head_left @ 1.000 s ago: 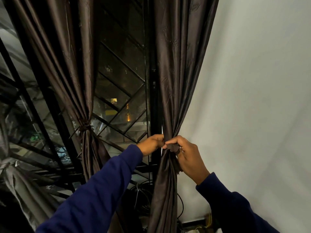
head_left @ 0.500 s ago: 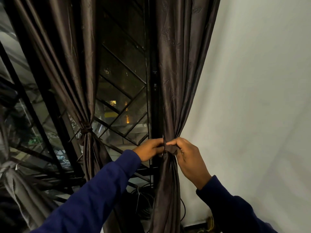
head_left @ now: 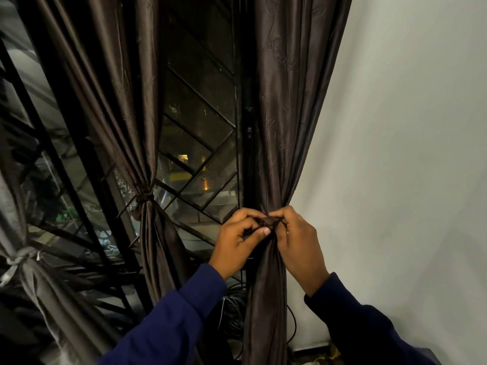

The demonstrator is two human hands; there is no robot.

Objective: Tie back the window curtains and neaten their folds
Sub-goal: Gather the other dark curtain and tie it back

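The tie point(head_left: 271, 222) wraps the gathered right curtain point(head_left: 287, 127) beside the wall point(head_left: 408, 154), its ends pinched in the curled grip of the left hand point(head_left: 238, 243) and right hand point(head_left: 297, 238), while the left curtain point(head_left: 105, 101) hangs already tied.

No readable text, labels or numbers anywhere in view

Right curtain point(head_left: 287, 127): dark brown, glossy, gathered to a narrow waist beside the wall. Dark tie-back point(head_left: 271, 222) wrapped at the waist. Left curtain point(head_left: 110, 101) is cinched by a knotted tie point(head_left: 145, 198).
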